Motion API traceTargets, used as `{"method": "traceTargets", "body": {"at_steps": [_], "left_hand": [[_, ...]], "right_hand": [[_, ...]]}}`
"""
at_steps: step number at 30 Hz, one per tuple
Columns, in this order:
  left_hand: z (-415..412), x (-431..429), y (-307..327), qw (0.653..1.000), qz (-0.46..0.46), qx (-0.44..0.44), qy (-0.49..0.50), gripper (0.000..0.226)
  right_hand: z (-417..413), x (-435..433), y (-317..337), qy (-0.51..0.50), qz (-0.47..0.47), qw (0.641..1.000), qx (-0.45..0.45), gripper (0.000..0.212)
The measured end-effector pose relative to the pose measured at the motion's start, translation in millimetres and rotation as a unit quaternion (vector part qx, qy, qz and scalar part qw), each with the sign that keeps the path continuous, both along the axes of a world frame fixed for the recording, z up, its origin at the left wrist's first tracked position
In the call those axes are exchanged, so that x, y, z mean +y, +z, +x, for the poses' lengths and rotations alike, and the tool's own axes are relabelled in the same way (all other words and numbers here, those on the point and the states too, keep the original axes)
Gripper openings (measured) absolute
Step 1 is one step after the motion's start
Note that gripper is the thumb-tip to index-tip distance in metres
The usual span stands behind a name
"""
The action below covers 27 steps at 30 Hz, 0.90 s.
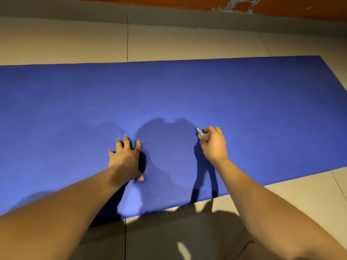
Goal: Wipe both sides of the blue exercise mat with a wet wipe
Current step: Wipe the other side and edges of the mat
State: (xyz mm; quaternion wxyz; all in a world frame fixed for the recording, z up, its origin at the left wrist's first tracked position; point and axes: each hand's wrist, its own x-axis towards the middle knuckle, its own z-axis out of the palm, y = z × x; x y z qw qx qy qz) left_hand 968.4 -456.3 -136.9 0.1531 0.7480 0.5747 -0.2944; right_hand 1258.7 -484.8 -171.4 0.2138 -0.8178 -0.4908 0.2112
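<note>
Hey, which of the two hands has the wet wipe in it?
The right hand: its curled fingers pinch the crumpled grey wipe. The left hand lies spread on the blue mat, holding nothing.

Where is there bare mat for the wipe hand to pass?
Bare: the wide band of blue mat between the hands and its far edge; right of the right hand, which pinches the wet wipe, to the mat's right end; left of the left hand. Crowded: the near strip, where the left hand presses down and both forearms cross.
</note>
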Motion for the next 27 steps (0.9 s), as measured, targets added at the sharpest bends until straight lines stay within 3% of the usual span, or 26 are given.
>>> {"method": "traceTargets", "body": {"at_steps": [4,7,12,16,18,22,25,27], "left_hand": [[1.1,-0.5,-3.7,1.000,0.003,0.006,-0.005,0.137],[0.6,-0.7,-5.9,1.000,0.014,0.002,-0.011,0.137],[-3.5,-1.1,-8.4,1.000,0.020,-0.013,-0.016,0.137],[-4.5,-1.7,-9.0,0.999,0.029,-0.007,-0.026,0.137],[-4.0,-2.4,-8.6,0.999,0.030,-0.004,-0.030,0.137],[-2.6,-1.5,-7.2,0.999,0.020,0.001,-0.025,0.139],[-0.3,-0.6,-6.6,1.000,0.014,0.009,-0.025,0.141],[0.7,-0.3,-6.5,0.999,0.015,0.013,-0.026,0.142]], "right_hand": [[-15.2,9.7,-2.2,-0.057,-0.006,0.998,-0.021,0.015],[-61.6,19.3,3.2,-0.035,-0.023,0.999,-0.027,0.019],[-145.3,7.6,6.2,0.133,-0.039,0.988,-0.061,0.024],[-105.7,-0.2,5.8,0.256,-0.026,0.958,-0.124,0.034],[-64.2,-4.5,5.0,0.214,-0.034,0.964,-0.152,0.034],[7.6,-22.9,4.2,0.019,-0.075,0.987,-0.144,0.014],[3.4,-22.3,4.2,-0.068,-0.052,0.991,-0.101,0.007],[-18.5,-17.2,4.2,-0.071,-0.039,0.994,-0.079,0.013]]}}
